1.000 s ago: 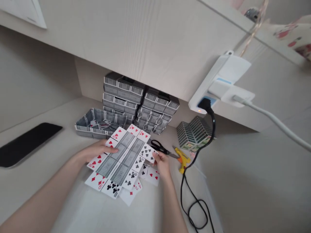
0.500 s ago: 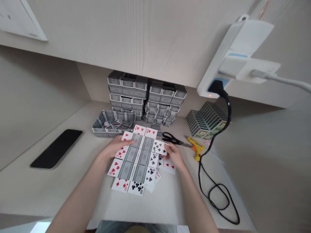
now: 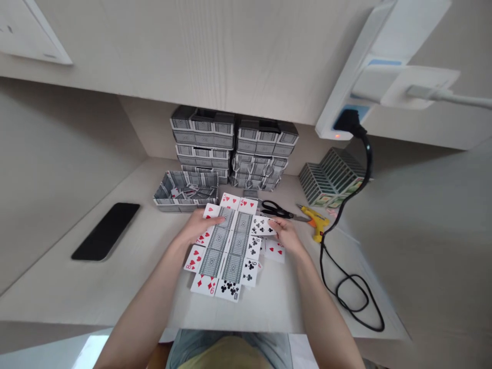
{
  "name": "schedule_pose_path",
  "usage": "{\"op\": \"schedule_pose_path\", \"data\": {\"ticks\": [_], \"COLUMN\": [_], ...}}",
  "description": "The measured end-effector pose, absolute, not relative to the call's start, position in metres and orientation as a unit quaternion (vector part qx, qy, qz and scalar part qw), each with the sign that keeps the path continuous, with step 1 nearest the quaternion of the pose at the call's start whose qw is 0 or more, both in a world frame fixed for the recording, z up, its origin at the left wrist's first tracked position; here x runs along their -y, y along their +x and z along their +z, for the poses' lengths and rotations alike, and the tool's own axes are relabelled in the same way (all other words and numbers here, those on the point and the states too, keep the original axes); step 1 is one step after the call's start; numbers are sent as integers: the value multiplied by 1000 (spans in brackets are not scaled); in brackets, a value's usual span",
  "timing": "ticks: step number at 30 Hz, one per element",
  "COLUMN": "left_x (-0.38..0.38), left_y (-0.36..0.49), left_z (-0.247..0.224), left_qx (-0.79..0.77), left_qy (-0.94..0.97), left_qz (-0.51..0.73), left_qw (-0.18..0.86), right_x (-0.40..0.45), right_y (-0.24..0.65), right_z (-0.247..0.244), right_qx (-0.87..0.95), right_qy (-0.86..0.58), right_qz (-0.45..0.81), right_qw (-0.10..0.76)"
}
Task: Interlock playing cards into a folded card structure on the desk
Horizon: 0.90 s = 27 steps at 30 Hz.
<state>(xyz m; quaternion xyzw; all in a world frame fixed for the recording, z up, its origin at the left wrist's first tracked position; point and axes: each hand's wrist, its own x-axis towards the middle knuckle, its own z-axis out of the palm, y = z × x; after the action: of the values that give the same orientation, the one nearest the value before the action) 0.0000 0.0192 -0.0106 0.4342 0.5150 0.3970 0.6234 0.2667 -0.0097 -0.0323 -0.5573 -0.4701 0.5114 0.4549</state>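
Observation:
A flat panel of joined playing cards (image 3: 218,241) lies over the desk, patterned backs in the middle and red and black faces sticking out around the rim. My left hand (image 3: 197,226) grips its left edge, the thumb on top of a card back and the fingers hidden below. On the opposite side my right hand (image 3: 285,233) pinches a club card (image 3: 262,225) that juts from the panel's upper right. Loose cards, one a heart card (image 3: 275,250), lie partly under the panel beside my right hand.
An open box made of cards (image 3: 187,207) holds loose pieces. Behind it stand stacked card boxes (image 3: 203,138). Scissors (image 3: 277,209), a yellow glue gun (image 3: 315,220) and a black cable (image 3: 342,294) are to the right, a phone (image 3: 105,231) to the left. A power strip (image 3: 330,120) hangs above.
The camera view has shifted, so the desk things sit a little further right. Both hands keep their hold on the card panel, which now covers more of the loose cards beneath it.

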Motion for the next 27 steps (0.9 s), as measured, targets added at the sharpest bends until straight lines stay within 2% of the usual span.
{"op": "schedule_pose_path", "data": {"ticks": [17, 27], "left_x": [-21, -15], "left_y": [3, 8], "left_z": [-18, -11], "left_qx": [-518, -511], "left_qy": [423, 410], "left_qz": [401, 386], "left_qw": [627, 650], "right_x": [10, 15], "right_y": [256, 242], "right_z": [-37, -34], "right_qx": [517, 527], "right_qy": [-566, -540], "right_qz": [459, 489], "right_qw": [449, 437]}}
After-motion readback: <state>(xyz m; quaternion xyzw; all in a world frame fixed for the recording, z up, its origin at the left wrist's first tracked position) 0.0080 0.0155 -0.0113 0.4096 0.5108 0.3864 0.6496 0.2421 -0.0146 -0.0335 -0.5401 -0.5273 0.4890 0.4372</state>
